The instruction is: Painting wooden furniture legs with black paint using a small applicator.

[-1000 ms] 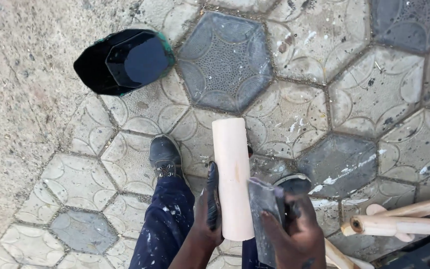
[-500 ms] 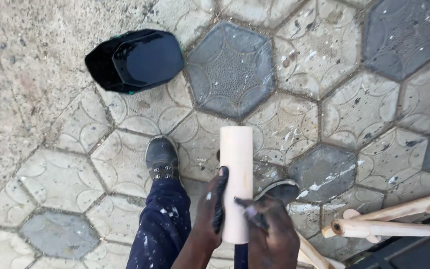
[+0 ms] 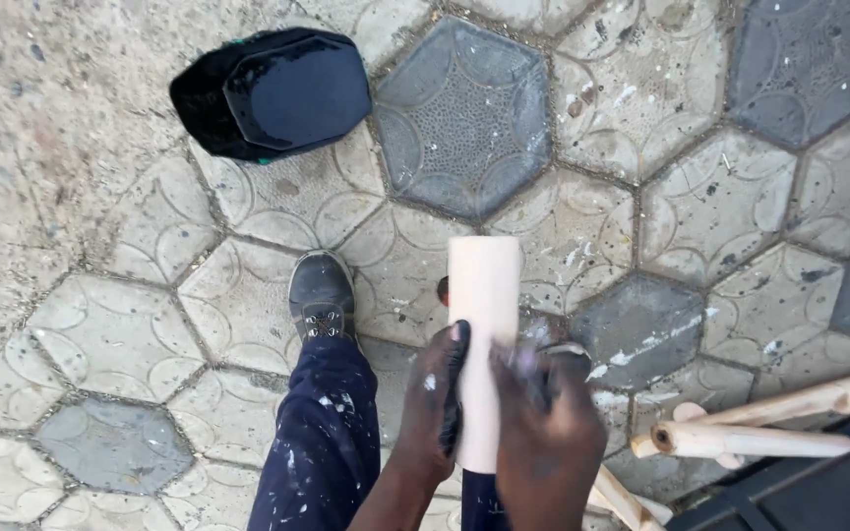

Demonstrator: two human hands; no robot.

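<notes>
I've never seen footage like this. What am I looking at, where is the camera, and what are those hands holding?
There is no machine here: a person wears a camera on the head, so the view looks straight down at their own hands and legs. The left hand grips a pale round wooden piece held lengthwise away from the body. The right hand presses against its side, blurred; whether it holds anything I cannot tell. Below is a shoe on patterned hexagonal paving. A black hexagonal container lies on the paving, and more wooden sticks lie at the right.
</notes>
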